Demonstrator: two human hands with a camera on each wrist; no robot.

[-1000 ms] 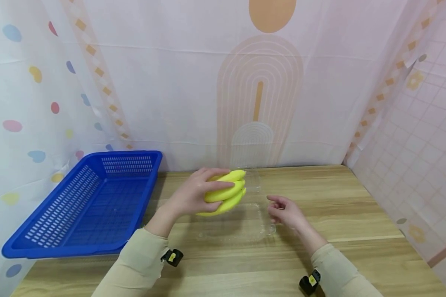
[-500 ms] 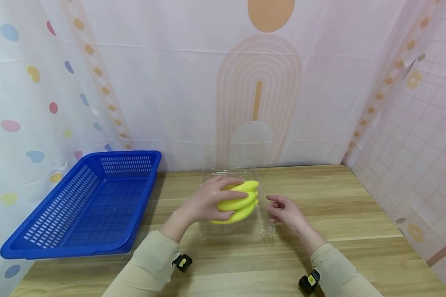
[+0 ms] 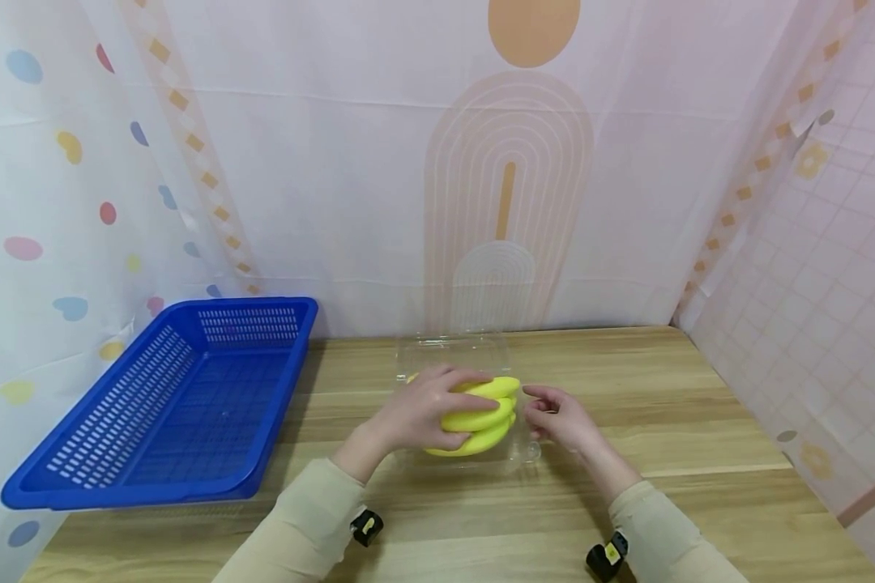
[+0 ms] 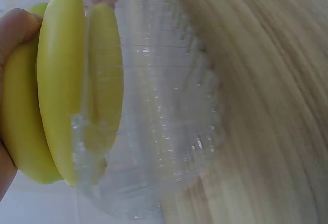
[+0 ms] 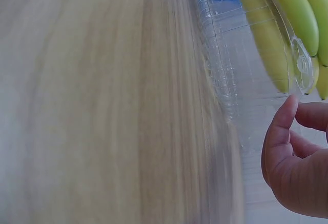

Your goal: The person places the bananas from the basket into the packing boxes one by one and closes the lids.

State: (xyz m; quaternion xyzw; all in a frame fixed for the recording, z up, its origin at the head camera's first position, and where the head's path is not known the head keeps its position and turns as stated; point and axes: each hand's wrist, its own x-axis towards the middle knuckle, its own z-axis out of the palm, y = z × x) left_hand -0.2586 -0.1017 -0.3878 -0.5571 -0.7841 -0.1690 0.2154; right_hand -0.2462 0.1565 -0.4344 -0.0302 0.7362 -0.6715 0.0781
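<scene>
In the head view, my left hand (image 3: pixel 423 409) grips a bunch of yellow bananas (image 3: pixel 477 417) from above, fingers spread over it. The bunch is low over a clear plastic clamshell container (image 3: pixel 452 348), whose lid stands raised at the back. From the left wrist, the lowest banana (image 4: pixel 105 75) shows through the container's transparent wall (image 4: pixel 154 106), partly inside it. My right hand (image 3: pixel 560 417) is at the container's right side. Its thumb and forefinger pinch the rim beside a small tab (image 5: pixel 302 67) in the right wrist view.
A blue slotted plastic basket (image 3: pixel 211 421) stands on the left of the wooden table (image 3: pixel 671 405). Patterned curtains (image 3: pixel 335 178) hang behind the table and along both sides.
My left hand has carried the bananas to the right, nearer to me and lower, over the container. The right hand has stayed in place at the container's side.
</scene>
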